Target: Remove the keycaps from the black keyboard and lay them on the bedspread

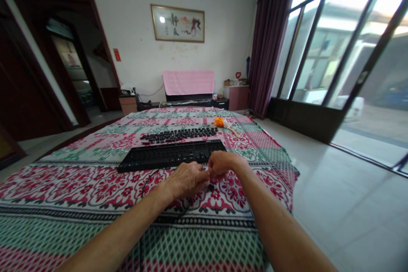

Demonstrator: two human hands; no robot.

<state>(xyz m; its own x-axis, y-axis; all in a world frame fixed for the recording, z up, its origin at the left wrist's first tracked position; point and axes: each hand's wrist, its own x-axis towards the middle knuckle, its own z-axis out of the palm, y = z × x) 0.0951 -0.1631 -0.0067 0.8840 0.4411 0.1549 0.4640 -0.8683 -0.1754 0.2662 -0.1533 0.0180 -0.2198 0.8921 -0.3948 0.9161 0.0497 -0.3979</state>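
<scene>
Close together in front of the keyboard, my left hand (189, 179) and my right hand (223, 163) meet at the fingertips. Both are closed in a pinch, and whatever lies between the fingers is hidden or too small to name. A small black piece (211, 187), perhaps a keycap, shows just below the fingertips. The black keyboard (159, 156) lies flat beyond my hands, with many of its keycaps off and some still on along the near side and right part. Behind it, loose black keycaps (181, 134) are laid out in rows.
A patterned red, green and white cloth (204, 238) covers the surface. An orange item (219, 122) with a pale strip lies beyond the keycaps to the right. A thin black cable (174, 221) runs beneath my left forearm. The cloth's right edge borders the tiled floor (338, 208).
</scene>
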